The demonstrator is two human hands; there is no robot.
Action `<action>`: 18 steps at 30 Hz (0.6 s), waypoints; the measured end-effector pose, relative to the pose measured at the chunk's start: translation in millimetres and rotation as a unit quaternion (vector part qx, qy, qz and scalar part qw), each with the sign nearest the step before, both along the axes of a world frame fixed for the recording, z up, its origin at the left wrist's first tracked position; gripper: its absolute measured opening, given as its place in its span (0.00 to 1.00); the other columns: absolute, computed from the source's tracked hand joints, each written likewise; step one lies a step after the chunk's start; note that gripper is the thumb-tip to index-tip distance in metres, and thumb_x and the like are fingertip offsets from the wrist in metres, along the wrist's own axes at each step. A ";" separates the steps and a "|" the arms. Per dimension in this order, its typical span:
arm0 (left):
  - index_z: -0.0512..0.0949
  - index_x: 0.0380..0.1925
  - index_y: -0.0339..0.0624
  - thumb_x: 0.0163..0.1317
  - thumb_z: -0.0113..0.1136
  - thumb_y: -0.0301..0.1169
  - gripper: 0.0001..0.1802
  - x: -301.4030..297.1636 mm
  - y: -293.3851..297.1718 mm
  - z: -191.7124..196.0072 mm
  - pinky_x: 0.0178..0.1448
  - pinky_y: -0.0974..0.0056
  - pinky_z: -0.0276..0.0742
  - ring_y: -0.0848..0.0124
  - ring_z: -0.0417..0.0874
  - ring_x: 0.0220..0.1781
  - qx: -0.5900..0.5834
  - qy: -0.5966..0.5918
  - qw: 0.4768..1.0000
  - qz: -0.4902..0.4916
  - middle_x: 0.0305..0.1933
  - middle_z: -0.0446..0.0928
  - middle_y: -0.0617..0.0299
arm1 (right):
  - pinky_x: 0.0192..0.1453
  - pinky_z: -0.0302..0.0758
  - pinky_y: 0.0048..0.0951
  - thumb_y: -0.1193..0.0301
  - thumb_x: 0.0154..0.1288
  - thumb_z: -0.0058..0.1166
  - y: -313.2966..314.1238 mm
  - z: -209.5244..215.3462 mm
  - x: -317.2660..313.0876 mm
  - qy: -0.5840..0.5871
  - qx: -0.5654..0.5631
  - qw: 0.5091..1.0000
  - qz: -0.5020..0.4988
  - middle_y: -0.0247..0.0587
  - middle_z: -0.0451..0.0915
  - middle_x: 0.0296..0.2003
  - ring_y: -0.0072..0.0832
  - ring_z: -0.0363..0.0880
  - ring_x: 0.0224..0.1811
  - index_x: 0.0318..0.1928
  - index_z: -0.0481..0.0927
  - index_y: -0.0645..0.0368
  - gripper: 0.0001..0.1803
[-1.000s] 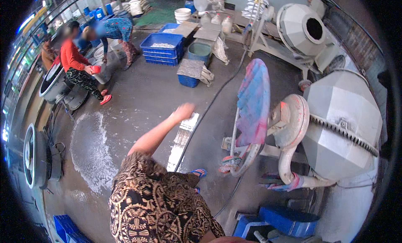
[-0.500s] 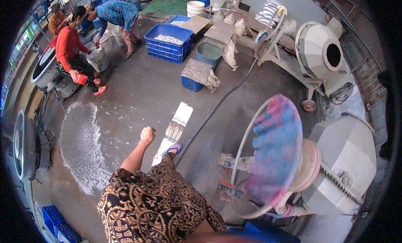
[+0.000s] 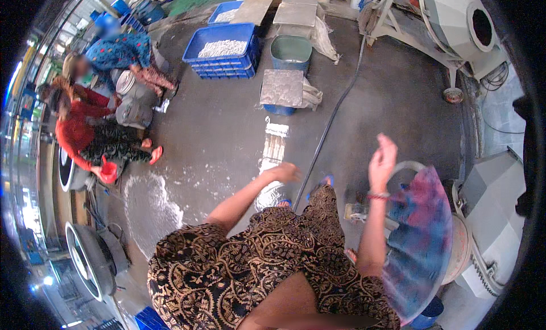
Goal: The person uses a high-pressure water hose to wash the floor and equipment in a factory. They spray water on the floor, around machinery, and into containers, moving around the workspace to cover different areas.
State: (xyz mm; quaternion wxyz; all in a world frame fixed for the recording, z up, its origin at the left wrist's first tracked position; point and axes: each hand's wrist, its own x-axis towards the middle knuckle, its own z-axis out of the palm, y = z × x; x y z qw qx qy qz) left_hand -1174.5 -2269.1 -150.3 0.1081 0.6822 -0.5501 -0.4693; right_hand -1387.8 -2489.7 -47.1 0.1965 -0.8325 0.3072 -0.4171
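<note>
My left hand (image 3: 283,172) reaches across in front of my body above the wet floor, fingers loosely bent and nothing visible in them. To the right, my right hand (image 3: 383,159) is raised with its fingers stretched and a red band at the wrist. It holds nothing. Beside my right forearm stands a large wheel (image 3: 421,239) covered in pink and blue, blurred, attached to a grey drum machine (image 3: 493,207). My feet in blue sandals show below, close to a black hose (image 3: 336,111) on the floor.
Ahead are a board-topped blue tub (image 3: 282,88), a green-blue basin (image 3: 290,62) and a blue crate (image 3: 222,67) holding white pieces. Left, one person in red (image 3: 77,133) holds a red jug (image 3: 108,172); another in blue (image 3: 122,52) bends by buckets. A second drum mixer (image 3: 455,17) stands far right.
My view has shifted and turned left. My right hand has come into view, raised near the wheel. My left hand has swung in front of me, its fist loosened.
</note>
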 end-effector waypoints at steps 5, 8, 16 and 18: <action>0.74 0.50 0.45 0.57 0.55 0.43 0.23 27.3 -169.8 20.7 0.55 0.61 0.71 0.58 0.78 0.48 -0.016 0.112 0.984 -0.135 0.48 0.78 0.57 | 0.57 0.66 0.29 0.83 0.58 0.43 -186.1 82.8 51.2 -0.237 -0.048 0.953 -0.181 0.39 0.76 0.48 0.30 0.72 0.51 0.49 0.76 0.60 0.18; 0.72 0.53 0.43 0.58 0.55 0.40 0.24 97.3 -240.2 12.3 0.52 0.62 0.73 0.62 0.79 0.46 -0.147 0.080 0.984 0.057 0.48 0.78 0.58 | 0.55 0.67 0.29 0.83 0.57 0.44 -292.0 105.0 84.1 -0.259 -0.062 0.943 -0.200 0.36 0.77 0.45 0.29 0.71 0.49 0.47 0.78 0.56 0.18; 0.81 0.36 0.46 0.54 0.56 0.36 0.11 230.8 -128.8 -123.6 0.25 0.63 0.74 0.73 0.78 0.20 0.099 -0.062 0.773 0.624 0.22 0.79 0.59 | 0.47 0.71 0.28 0.78 0.60 0.47 -475.9 51.3 182.2 0.012 0.112 0.993 0.033 0.36 0.79 0.37 0.25 0.73 0.39 0.52 0.75 0.51 0.19; 0.83 0.22 0.49 0.48 0.56 0.33 0.07 217.5 -81.7 -138.2 0.32 0.61 0.77 0.65 0.82 0.25 0.308 -0.132 0.845 0.416 0.22 0.80 0.60 | 0.45 0.73 0.28 0.72 0.58 0.53 -506.7 31.9 197.8 0.192 0.219 0.946 0.140 0.39 0.80 0.37 0.25 0.76 0.37 0.54 0.73 0.53 0.21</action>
